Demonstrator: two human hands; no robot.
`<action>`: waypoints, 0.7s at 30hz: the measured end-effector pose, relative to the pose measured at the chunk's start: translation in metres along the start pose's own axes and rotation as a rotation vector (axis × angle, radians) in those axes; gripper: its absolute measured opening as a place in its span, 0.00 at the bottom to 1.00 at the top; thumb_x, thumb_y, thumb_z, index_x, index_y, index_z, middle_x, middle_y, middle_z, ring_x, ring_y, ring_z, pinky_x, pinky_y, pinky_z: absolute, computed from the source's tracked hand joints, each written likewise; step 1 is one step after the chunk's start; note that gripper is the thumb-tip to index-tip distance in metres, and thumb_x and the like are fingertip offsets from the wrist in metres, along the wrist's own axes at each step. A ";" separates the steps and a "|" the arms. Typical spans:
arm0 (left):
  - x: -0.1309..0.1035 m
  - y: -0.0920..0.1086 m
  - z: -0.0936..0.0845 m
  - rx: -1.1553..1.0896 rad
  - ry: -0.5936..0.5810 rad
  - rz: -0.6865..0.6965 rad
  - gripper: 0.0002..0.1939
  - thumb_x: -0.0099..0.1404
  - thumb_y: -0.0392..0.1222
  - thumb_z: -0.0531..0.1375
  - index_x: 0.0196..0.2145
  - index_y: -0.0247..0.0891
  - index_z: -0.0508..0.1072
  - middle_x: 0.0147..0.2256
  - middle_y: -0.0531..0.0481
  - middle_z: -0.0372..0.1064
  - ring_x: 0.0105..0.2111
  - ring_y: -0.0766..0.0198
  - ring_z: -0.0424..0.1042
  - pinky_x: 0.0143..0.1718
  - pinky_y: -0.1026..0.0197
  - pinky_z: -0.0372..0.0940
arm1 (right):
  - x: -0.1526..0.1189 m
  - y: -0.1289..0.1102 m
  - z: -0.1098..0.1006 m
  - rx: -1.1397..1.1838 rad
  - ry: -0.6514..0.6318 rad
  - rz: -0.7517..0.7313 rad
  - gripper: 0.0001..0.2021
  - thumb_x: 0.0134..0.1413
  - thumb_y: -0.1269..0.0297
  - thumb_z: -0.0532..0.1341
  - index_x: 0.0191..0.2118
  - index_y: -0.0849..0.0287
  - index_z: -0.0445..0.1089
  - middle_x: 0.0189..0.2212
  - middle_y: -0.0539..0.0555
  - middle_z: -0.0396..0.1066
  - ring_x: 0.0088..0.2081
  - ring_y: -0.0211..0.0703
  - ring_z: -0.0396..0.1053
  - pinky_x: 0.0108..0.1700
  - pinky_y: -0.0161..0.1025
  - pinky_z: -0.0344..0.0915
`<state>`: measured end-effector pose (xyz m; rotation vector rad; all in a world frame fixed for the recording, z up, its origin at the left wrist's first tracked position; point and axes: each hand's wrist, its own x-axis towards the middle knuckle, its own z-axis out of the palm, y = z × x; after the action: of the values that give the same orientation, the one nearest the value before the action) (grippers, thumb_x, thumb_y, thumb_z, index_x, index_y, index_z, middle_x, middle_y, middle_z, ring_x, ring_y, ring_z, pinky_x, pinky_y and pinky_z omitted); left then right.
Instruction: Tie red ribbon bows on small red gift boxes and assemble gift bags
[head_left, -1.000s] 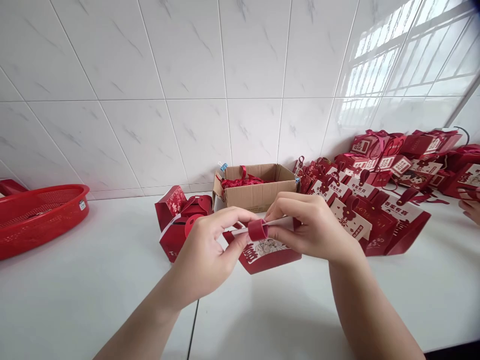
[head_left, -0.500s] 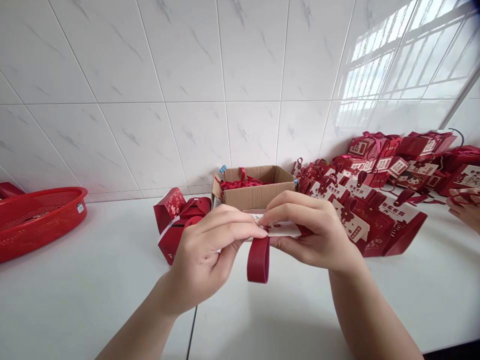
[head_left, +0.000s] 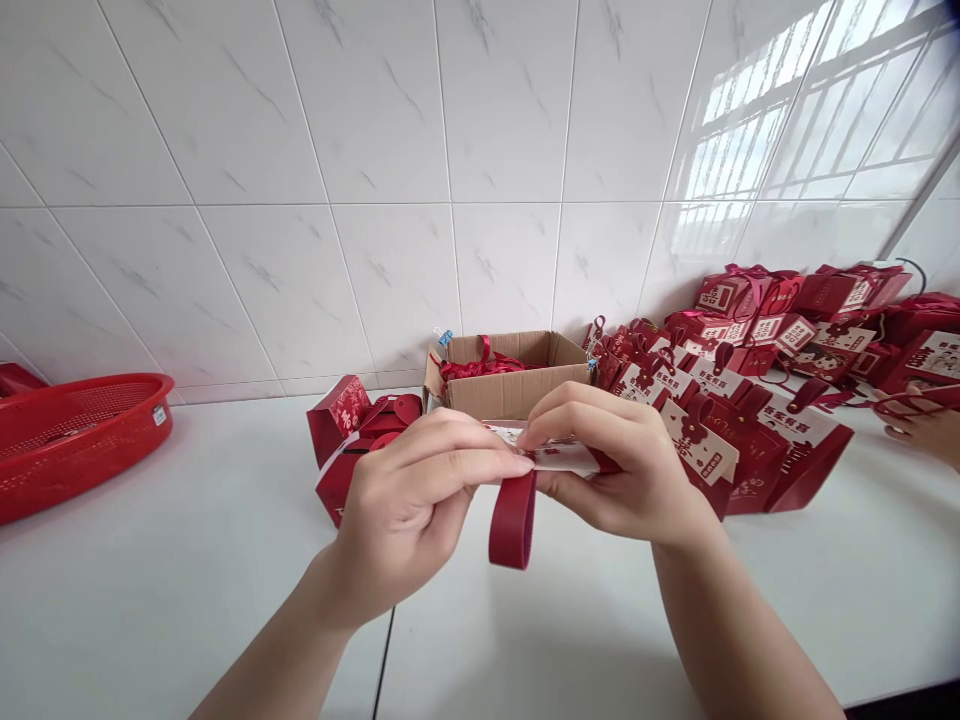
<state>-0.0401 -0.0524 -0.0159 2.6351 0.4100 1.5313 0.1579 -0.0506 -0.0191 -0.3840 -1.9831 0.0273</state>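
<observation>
Between my two hands, above the table, is a small red-and-white printed gift box (head_left: 566,456), seen nearly edge-on. A dark red strap loop (head_left: 511,525) hangs down from its near edge. My left hand (head_left: 420,510) pinches the base of the strap against the box, fingertips pressed together. My right hand (head_left: 615,460) grips the white printed face, fingers on top and thumb beneath. Most of the box is hidden by my fingers.
A cardboard box (head_left: 517,392) with red ribbons stands behind my hands. Red gift boxes (head_left: 337,415) sit at left, near a red plastic basket (head_left: 90,440). Many finished-looking gift bags (head_left: 780,450) crowd the right side. Another person's hand (head_left: 926,425) holds something red at the far right.
The strap loop has swung slightly left and my hands have shifted a little left with the gift box. The other person's hand at far right has moved.
</observation>
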 end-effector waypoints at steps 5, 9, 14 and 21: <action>0.000 -0.001 -0.001 -0.004 0.007 -0.014 0.19 0.62 0.24 0.55 0.42 0.47 0.75 0.36 0.51 0.75 0.39 0.63 0.73 0.40 0.59 0.72 | 0.000 0.002 0.004 -0.034 0.054 -0.028 0.04 0.53 0.70 0.62 0.32 0.59 0.65 0.28 0.52 0.69 0.29 0.37 0.69 0.28 0.34 0.68; -0.002 -0.002 0.000 -0.029 0.010 -0.034 0.20 0.61 0.23 0.56 0.43 0.47 0.74 0.37 0.51 0.75 0.39 0.63 0.73 0.41 0.59 0.72 | 0.000 0.003 0.007 -0.024 0.106 -0.086 0.06 0.53 0.73 0.62 0.29 0.59 0.64 0.25 0.51 0.66 0.29 0.37 0.70 0.28 0.33 0.69; -0.003 -0.003 0.001 -0.126 -0.004 -0.153 0.25 0.61 0.27 0.58 0.55 0.45 0.66 0.40 0.50 0.73 0.39 0.64 0.74 0.39 0.62 0.72 | -0.002 0.005 0.008 -0.004 0.077 -0.099 0.08 0.52 0.75 0.61 0.28 0.59 0.62 0.26 0.51 0.65 0.28 0.37 0.69 0.27 0.33 0.68; 0.000 -0.004 -0.003 -0.003 -0.090 -0.167 0.10 0.63 0.30 0.56 0.40 0.39 0.73 0.40 0.47 0.68 0.41 0.61 0.71 0.42 0.60 0.70 | -0.005 0.008 0.007 0.006 0.032 -0.099 0.09 0.50 0.76 0.62 0.28 0.59 0.61 0.26 0.51 0.65 0.28 0.37 0.69 0.26 0.32 0.66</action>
<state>-0.0437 -0.0488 -0.0148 2.5810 0.6026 1.3579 0.1553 -0.0435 -0.0280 -0.2804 -1.9676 -0.0359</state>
